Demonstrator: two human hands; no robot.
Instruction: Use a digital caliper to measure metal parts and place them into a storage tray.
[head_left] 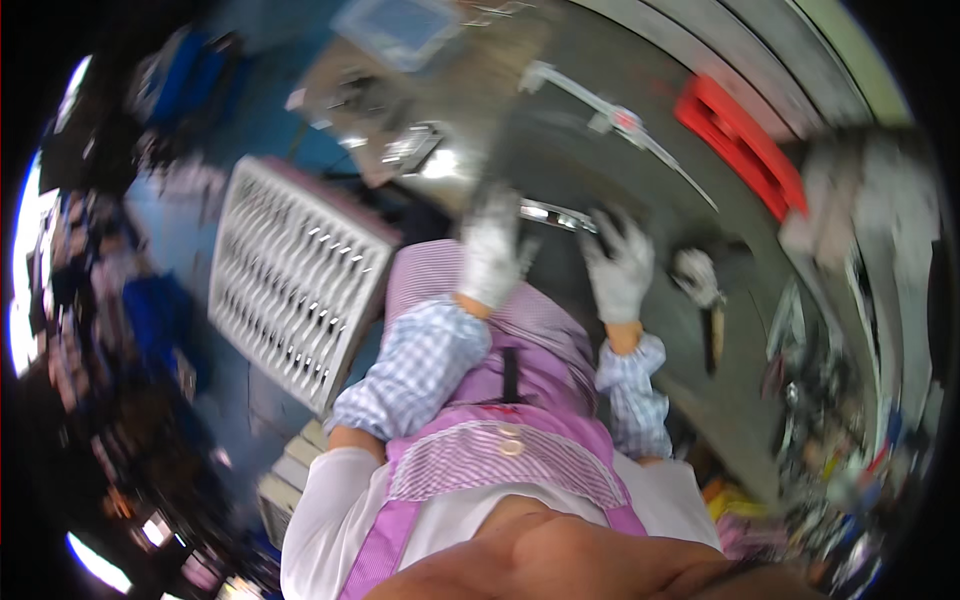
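White gloves [617,270], silver strip [555,215], blue-and-white checked sleeves [425,345], purple, part-striped apron [510,460]

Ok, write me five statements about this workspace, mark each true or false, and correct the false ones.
1. The left hand and right hand are both gloved in white. True.
2. The pale slotted tray is on the person's right. False: it is on the person's left.
3. A shiny metal piece is between the two hands. True.
4. The checked sleeves are red and black. False: they are pale blue and white.
5. The long red object lies nearer the left hand than the right. False: it lies nearer the right hand.
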